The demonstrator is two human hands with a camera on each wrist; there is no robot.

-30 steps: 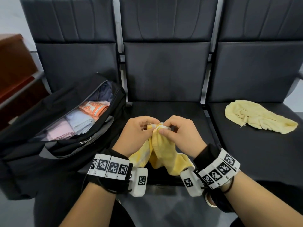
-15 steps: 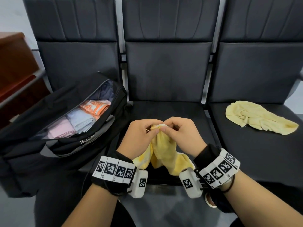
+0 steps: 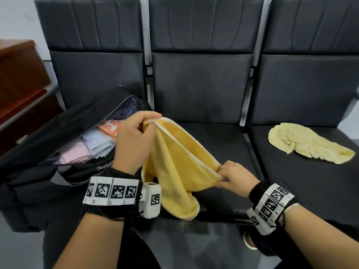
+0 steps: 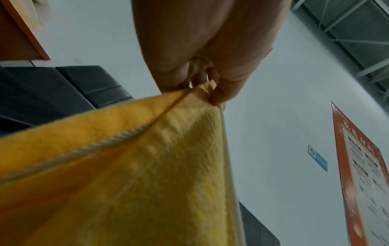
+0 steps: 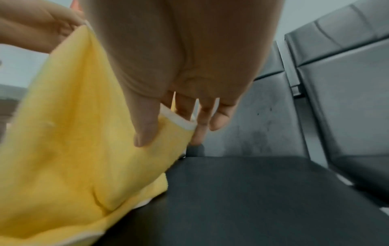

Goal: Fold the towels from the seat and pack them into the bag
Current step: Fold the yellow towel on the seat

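Row of three dark seats [image 3: 202,90]; work takes place over the middle one.

Black bag [image 3: 58,152] on the left seat, unzipped, mouth facing the camera. Inside it, side by side: pink [image 3: 75,155], pale blue [image 3: 99,141] and orange-patterned [image 3: 108,127] folded towels.

Yellow towel [image 3: 178,160], white-edged, held above the front of the middle seat. Its top edge runs taut on a slant from upper left down to lower right; the rest hangs in folds, the lowest part reaching the seat's front edge.

Pale towel [image 3: 308,144] lies crumpled on the right seat, well apart from both hands.

Left hand [image 3: 136,140], raised, just in front of the bag mouth: thumb and curled fingers pinch the towel's upper corner; left wrist view shows the corner nipped at the fingertips [image 4: 219,96].

Right hand [image 3: 235,177], lower, near the seat: thumb lies on the near face of the other corner, fingers behind it, pinching the white hem. Right wrist view shows the thumb [image 5: 147,126] pressed flat on the cloth, the remaining fingers only loosely bent.
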